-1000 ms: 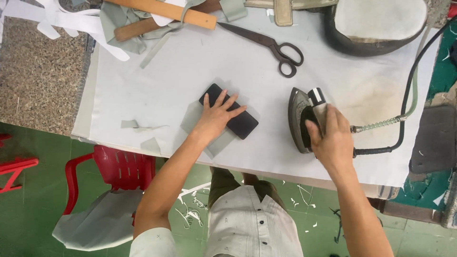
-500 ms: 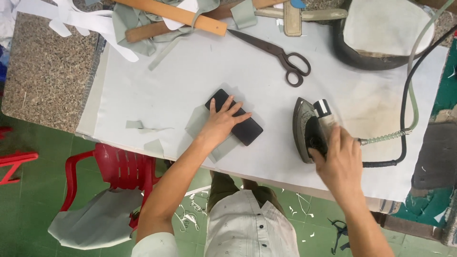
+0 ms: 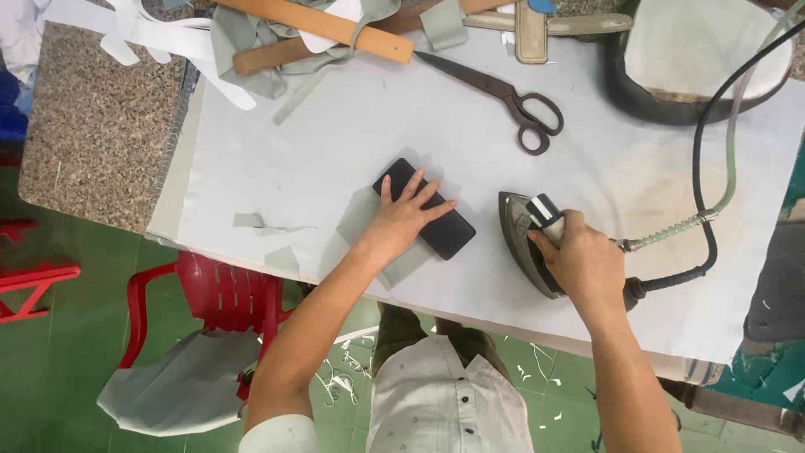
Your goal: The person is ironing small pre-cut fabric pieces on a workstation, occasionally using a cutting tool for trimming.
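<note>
Left hand (image 3: pixel 401 225) is pressing flat, fingers spread, on the black block (image 3: pixel 425 208) over grey fabric (image 3: pixel 369 231) mid-table, right hand (image 3: pixel 581 262) is gripping the iron (image 3: pixel 527 239) just beside, near the front table edge (image 3: pixel 520 329), open cloth lying leftward.

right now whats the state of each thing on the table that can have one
large dark metal scissors: blades shut, lying flat, untouched
grey steam iron: resting on the white table cover, handle in the right hand
flat black rectangular block: lying on a grey fabric piece, pressed flat by the left hand
long tan wooden strip: lying loose over grey cloth
</note>
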